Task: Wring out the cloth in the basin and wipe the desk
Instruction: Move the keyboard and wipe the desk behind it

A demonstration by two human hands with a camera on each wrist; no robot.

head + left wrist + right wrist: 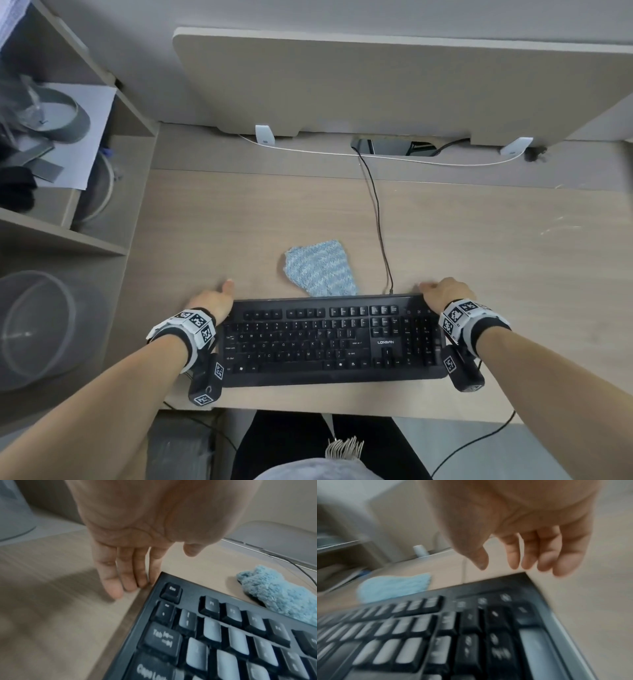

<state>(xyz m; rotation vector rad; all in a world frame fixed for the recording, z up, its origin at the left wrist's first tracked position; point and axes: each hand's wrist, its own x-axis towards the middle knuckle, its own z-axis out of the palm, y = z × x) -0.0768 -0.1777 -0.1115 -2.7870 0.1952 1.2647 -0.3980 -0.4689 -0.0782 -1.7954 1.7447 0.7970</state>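
Observation:
A fluffy light-blue cloth [320, 269] lies flat on the wooden desk [219, 233], its near edge tucked behind the black keyboard [334, 339]. The same cloth [278, 595] shows in the left wrist view and, blurred, the cloth [393, 586] in the right wrist view. My left hand [214, 299] sits at the keyboard's far left corner, fingers [116, 577] straight and pointing down beside the edge. My right hand [445, 293] is at the far right corner, fingers [547, 553] loosely extended above it. Neither hand holds anything. A clear basin [41, 329] stands low on the left.
A keyboard cable [376, 212] runs from the keyboard back to a cable slot [394, 147]. A white cord [342, 152] lies along the back panel [376, 78]. Shelves [51, 154] with papers, tape and a bowl stand at the left.

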